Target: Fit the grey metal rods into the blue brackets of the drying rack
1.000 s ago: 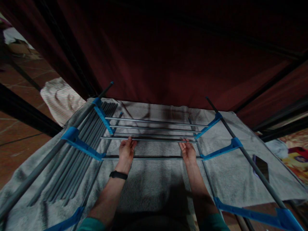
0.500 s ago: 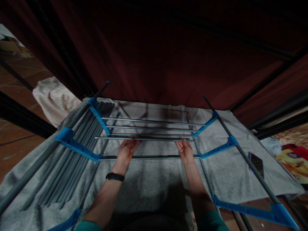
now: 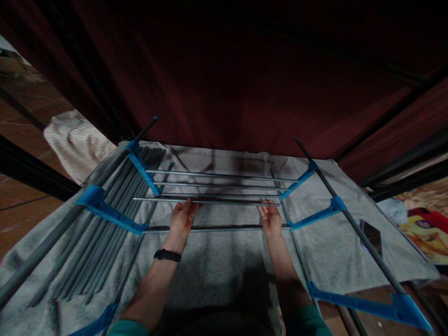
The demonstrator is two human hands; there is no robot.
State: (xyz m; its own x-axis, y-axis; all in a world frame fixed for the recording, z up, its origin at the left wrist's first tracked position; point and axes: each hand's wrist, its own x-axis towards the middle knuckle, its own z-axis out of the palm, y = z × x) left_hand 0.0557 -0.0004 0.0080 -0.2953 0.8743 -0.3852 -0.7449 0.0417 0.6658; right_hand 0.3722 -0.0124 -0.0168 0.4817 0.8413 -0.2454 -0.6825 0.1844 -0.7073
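My left hand (image 3: 181, 218), with a black band on its wrist, pinches a thin grey metal rod (image 3: 227, 202) left of its middle. Near the rod's right end, my right hand (image 3: 271, 218) has its fingers closed around it. The rod lies crosswise over a rack frame of grey tubes and blue plastic brackets. Its left end sticks out past the inner tube beside the left bracket (image 3: 142, 169); its right end stops close to the right bracket (image 3: 297, 181). Behind it, several crossbars (image 3: 224, 186) span the brackets. Another crossbar (image 3: 224, 229) runs under both wrists.
Several loose grey tubes (image 3: 101, 233) lie side by side on the grey blanket (image 3: 224, 266) at left. A phone (image 3: 371, 239) rests on the blanket at right, partly behind a long tube (image 3: 367, 247). Dark red fabric (image 3: 227, 93) hangs at the back.
The held rod has shifted slightly to the left, along with my left hand. My right hand sits a little closer to the rod's right end.
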